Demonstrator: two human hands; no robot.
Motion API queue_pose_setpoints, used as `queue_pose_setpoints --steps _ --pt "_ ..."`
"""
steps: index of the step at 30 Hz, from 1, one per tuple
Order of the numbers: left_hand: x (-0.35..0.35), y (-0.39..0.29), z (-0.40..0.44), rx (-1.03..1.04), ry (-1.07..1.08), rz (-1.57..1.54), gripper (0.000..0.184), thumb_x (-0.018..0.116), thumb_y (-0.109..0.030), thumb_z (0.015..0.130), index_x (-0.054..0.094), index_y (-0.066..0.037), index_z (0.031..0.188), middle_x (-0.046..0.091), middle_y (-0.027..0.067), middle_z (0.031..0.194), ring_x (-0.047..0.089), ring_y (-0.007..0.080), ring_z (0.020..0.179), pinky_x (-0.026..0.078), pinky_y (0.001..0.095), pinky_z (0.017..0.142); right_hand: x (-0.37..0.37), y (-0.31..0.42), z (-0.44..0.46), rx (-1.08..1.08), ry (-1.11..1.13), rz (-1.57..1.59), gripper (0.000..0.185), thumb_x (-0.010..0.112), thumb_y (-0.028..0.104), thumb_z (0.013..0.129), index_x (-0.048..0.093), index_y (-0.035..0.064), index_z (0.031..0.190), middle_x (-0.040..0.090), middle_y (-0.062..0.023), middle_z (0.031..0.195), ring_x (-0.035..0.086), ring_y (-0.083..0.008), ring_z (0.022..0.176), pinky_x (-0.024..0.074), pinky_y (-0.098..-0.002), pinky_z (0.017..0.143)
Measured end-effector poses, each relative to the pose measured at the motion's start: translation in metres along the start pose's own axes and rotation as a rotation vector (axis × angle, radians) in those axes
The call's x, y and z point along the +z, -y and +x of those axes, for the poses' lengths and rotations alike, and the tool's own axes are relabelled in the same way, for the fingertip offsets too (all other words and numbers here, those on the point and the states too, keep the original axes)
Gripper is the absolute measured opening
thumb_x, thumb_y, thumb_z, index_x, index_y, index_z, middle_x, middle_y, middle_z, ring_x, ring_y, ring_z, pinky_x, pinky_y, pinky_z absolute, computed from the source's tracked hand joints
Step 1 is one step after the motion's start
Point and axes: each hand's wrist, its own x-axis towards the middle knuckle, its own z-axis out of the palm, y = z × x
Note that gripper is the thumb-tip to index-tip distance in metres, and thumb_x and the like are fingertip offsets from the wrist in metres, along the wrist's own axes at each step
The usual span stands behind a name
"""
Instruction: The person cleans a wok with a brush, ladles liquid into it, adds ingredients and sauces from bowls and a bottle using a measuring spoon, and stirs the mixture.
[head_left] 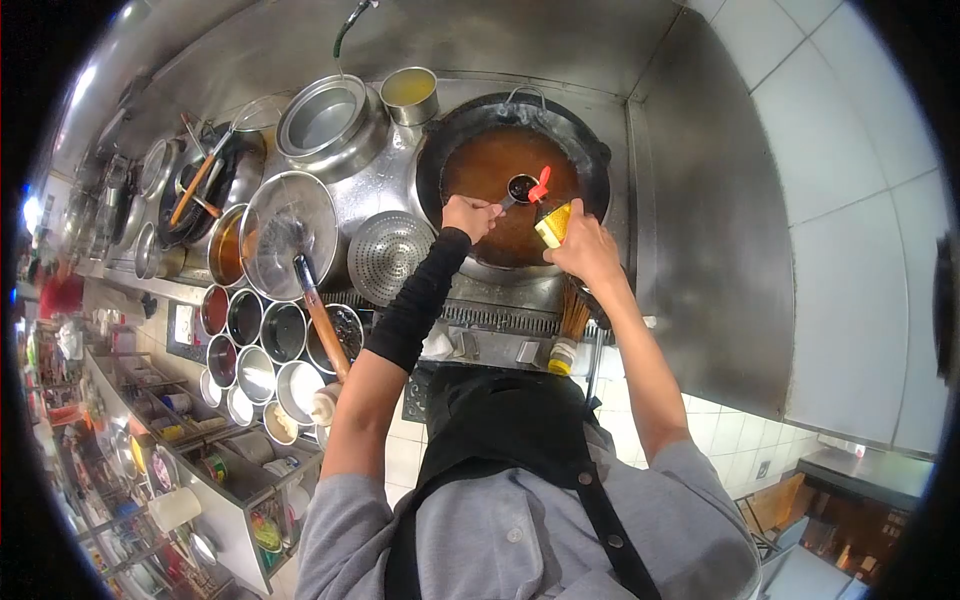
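My left hand (472,217), below a black arm sleeve, is closed around the handle of a small round measuring spoon (521,188). The spoon's bowl looks dark inside and hangs over the big wok (432,165), which holds brown liquid (480,165). In my right hand (588,248) is a bottle (552,228) with a yellow label and a red spout cap (540,184). It tilts toward the spoon, the cap right beside the bowl. Whether liquid runs from the spout I cannot tell.
Left of the wok are a perforated strainer (390,258), a wire-mesh skimmer (285,225) with a wooden handle, a lidded pot (322,118) and a pot of yellow liquid (409,90). Several seasoning tins (284,330) stand lower left. A bamboo brush (574,318) sits at the stove's front.
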Motion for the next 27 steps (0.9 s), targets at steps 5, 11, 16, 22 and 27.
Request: queue_pose_setpoints --steps 5,11,16,22,27 --pt "0.000 -0.001 -0.001 0.002 0.006 -0.009 0.017 0.077 -0.019 0.088 0.080 -0.002 0.087 0.071 0.0055 0.065 0.062 0.0087 0.054 0.051 0.0269 0.053 0.000 -0.002 0.001 0.004 -0.001 0.006 0.076 0.086 0.021 0.062 0.043 -0.0019 0.120 0.066 -0.0326 0.106 0.067 -0.0471 0.100 0.0560 -0.0506 0.088" --pt "0.003 0.004 0.004 -0.016 0.039 -0.101 0.017 0.077 -0.018 0.089 0.080 -0.001 0.087 0.070 0.0049 0.066 0.061 0.0084 0.054 0.050 0.0258 0.051 0.001 -0.002 -0.001 -0.010 -0.084 0.114 0.076 0.086 0.022 0.063 0.042 -0.0024 0.120 0.065 -0.0326 0.107 0.066 -0.0486 0.099 0.0553 -0.0515 0.087" --pt "0.004 0.011 0.017 -0.056 0.046 -0.146 0.017 0.076 -0.018 0.090 0.080 -0.002 0.087 0.069 0.0040 0.065 0.060 0.0081 0.054 0.049 0.0245 0.050 0.006 -0.005 -0.005 -0.119 -0.295 0.357 0.083 0.088 0.026 0.067 0.038 -0.0002 0.129 0.065 -0.0317 0.111 0.066 -0.0486 0.100 0.0547 -0.0515 0.087" --pt "-0.003 -0.020 0.018 0.096 -0.138 0.243 0.029 0.083 -0.026 0.078 0.079 0.002 0.088 0.072 0.0145 0.068 0.070 0.0244 0.060 0.057 0.0348 0.063 -0.025 0.012 -0.030 -0.153 -0.481 0.646 0.086 0.091 0.026 0.071 0.040 0.0046 0.137 0.068 -0.0216 0.115 0.070 -0.0342 0.105 0.0551 -0.0419 0.091" --pt "0.005 -0.021 0.032 0.424 -0.186 0.914 0.021 0.072 -0.014 0.080 0.071 0.006 0.086 0.067 0.0283 0.100 0.071 0.0407 0.090 0.060 0.0470 0.076 -0.052 0.005 -0.057 -0.260 -0.678 0.621 0.089 0.091 0.023 0.070 0.039 0.0048 0.139 0.065 -0.0215 0.122 0.068 -0.0308 0.107 0.0532 -0.0410 0.094"
